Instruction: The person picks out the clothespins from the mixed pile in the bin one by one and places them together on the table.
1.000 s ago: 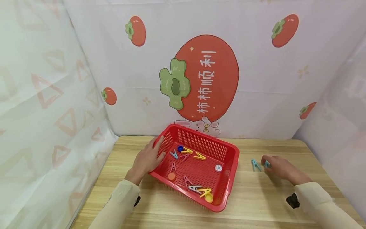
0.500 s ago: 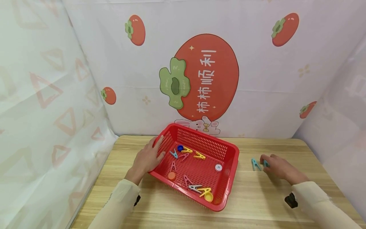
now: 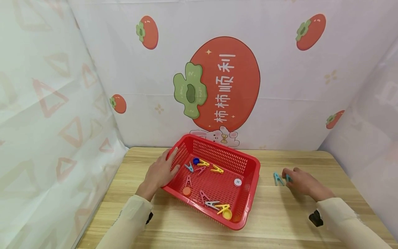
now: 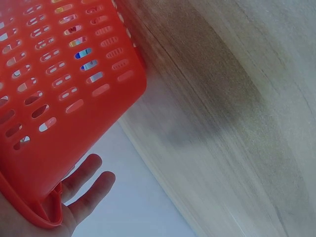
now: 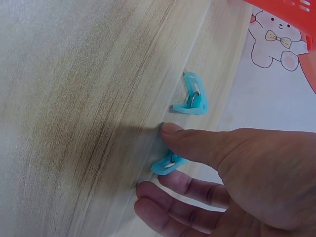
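- Clip [image 5: 165,165], bright blue with a bit of wire — your right hand [image 5: 256,173] pinches it, nearly closed.
- Basket [image 4: 94,118], red and holey — your left hand [image 3: 159,173] grips its edge.

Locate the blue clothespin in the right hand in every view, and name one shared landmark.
Head: blue clothespin right of centre, at the right hand.
Left wrist: not in it.
Right wrist: just below centre, partly hidden by that hand.
Shared landmark: red basket, at lower centre, upper left and upper right respectively.
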The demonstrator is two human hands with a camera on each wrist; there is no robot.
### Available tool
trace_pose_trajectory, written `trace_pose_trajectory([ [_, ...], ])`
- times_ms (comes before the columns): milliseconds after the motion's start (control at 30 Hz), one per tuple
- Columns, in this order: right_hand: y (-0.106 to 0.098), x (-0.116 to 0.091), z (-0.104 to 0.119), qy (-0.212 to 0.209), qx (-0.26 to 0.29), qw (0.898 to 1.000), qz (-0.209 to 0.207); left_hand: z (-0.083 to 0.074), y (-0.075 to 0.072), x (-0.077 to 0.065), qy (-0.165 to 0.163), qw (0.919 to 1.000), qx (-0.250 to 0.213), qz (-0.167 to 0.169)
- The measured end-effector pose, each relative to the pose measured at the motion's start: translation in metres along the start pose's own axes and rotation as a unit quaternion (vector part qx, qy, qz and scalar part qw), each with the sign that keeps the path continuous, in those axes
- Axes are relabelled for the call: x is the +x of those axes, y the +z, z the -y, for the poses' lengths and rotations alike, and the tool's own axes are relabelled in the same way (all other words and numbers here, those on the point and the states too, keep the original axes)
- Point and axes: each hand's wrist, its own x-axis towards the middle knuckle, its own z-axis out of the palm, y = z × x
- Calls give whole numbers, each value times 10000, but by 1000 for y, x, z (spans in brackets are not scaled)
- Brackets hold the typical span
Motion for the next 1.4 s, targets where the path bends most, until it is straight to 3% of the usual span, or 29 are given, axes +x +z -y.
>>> trace_pose_trajectory([
  [700, -2, -3, 7, 251, -49, 9996, 135, -1, 0, -1, -2, 10000, -13, 1],
  [967, -12, -7, 2, 345, 264, 9989, 192, 0, -1, 0, -25, 10000, 5, 11],
  [1400, -35, -8, 9, -55, 278, 9996, -98, 0, -1, 0, -23, 10000, -50, 3],
])
